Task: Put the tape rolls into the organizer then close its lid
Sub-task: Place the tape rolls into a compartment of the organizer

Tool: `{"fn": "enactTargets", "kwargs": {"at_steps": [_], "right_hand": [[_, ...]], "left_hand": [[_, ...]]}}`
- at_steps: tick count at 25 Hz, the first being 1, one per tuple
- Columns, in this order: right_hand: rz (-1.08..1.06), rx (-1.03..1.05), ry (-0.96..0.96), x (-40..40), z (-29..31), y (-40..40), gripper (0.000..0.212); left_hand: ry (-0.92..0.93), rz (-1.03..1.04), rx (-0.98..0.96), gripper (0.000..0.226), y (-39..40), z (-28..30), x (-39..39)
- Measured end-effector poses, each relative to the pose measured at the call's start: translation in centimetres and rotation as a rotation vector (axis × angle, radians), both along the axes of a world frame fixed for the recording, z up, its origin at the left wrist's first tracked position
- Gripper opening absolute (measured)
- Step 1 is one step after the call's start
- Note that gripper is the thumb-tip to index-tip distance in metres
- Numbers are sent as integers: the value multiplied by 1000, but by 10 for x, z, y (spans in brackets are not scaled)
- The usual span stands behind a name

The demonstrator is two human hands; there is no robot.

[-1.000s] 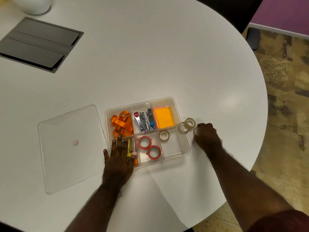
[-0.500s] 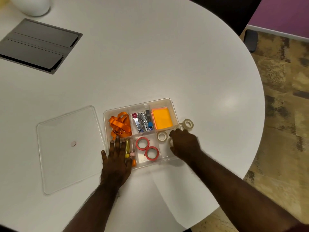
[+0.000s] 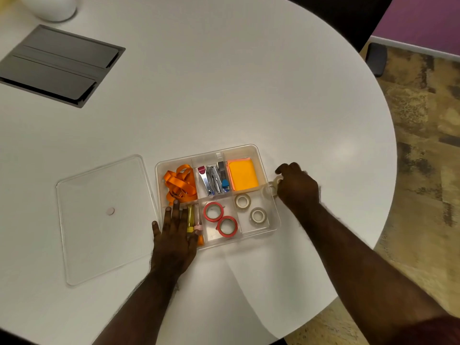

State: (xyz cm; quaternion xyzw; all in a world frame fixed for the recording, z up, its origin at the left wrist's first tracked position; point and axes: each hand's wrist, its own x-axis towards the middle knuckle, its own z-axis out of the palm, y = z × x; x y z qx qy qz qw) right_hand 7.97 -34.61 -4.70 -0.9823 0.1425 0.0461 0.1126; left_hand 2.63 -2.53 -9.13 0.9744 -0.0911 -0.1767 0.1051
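Note:
The clear organizer sits open on the white table. Two red tape rolls lie in its lower middle compartment. Two beige tape rolls lie in the lower right one. My right hand is just outside the organizer's right wall, fingers curled on a beige tape roll; a second roll beside it is mostly hidden by the hand and wall. My left hand lies flat, fingers spread, on the organizer's lower left corner. The clear lid lies flat to the left.
Orange ribbon, staplers and an orange notepad fill the upper compartments. A grey hatch is set in the table at the far left. A white vessel stands behind it. The table's curved edge runs near my right hand.
My right hand carried a beige roll into the lower right compartment, left it there, and has moved back right to the rolls outside. My left hand has stayed put.

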Motion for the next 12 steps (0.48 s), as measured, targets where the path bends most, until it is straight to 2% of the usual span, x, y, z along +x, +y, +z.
{"fn": "enactTargets", "kwargs": {"at_steps": [3, 5, 9, 12], "right_hand": [[102, 66, 236, 1, -14, -21, 56], [162, 98, 329, -1, -23, -23, 55], [105, 24, 242, -8, -29, -22, 41], [57, 154, 154, -8, -20, -23, 51]], "left_hand": [[-17, -14, -14, 80, 0, 1, -1], [-11, -17, -7, 80, 0, 2, -1], [-1, -13, -4, 81, 0, 2, 0], [-7, -17, -13, 85, -1, 5, -1]]}}
